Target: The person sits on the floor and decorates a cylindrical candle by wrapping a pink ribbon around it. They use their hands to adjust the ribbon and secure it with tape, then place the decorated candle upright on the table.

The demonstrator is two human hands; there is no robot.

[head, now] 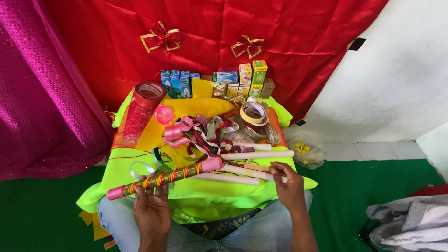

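Presently, hands: both are held low over the lap, well apart from each other.
Left hand (151, 210): its fingers are curled up against the underside of the decorated stick (163, 178); a closed grip cannot be told from this angle.
Right hand (288, 187): its fingertips are pinched on the end of a plain white stick (247, 172), just beside the decorated one.
Decorated stick: it is laid slantwise across the near edge of the neon green cloth (140, 165), wrapped in patterned ribbon along most of its length, with pink showing at both ends.
Done, as judged: one stick is seen covered.
Left, as judged: several white sticks (256, 155) are seen bare, so most of the wrapping appears undone.
Supplies: a tangle of ribbons (200, 133) is heaped mid-cloth, with tape rolls (253, 113) behind it and a red roll (142, 109) at the left.
Background: small boxes (219, 81) are lined against the red drape (233, 28), on which two bows (161, 37) are pinned.
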